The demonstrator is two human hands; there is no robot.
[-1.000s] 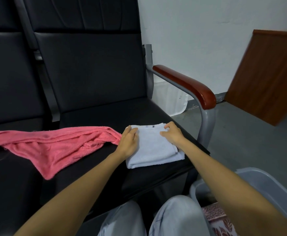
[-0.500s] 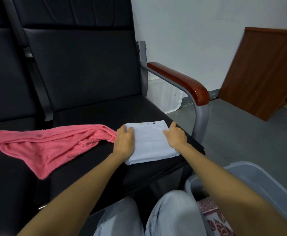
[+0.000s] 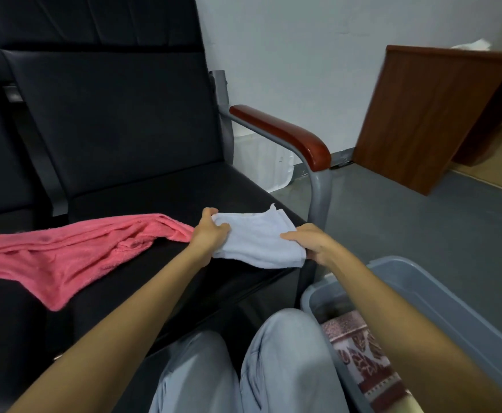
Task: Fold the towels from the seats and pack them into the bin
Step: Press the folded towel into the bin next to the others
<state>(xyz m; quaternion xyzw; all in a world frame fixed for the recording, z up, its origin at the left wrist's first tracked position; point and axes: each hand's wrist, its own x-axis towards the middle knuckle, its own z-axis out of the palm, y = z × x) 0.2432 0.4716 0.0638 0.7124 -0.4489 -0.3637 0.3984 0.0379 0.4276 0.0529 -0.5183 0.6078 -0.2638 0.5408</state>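
A grey bin (image 3: 440, 296) at the right knee holds a patterned towel (image 3: 360, 353). The left hand (image 3: 209, 234) and right hand (image 3: 312, 244) each pinch a side of the folded white towel (image 3: 258, 239) over the black seat (image 3: 160, 198). A pink towel (image 3: 65, 248) lies unfolded just to the left.

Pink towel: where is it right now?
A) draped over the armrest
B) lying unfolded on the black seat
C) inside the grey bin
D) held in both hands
B: the pink towel lies rumpled and unfolded on the black seat, while the left hand and right hand grip the white towel.
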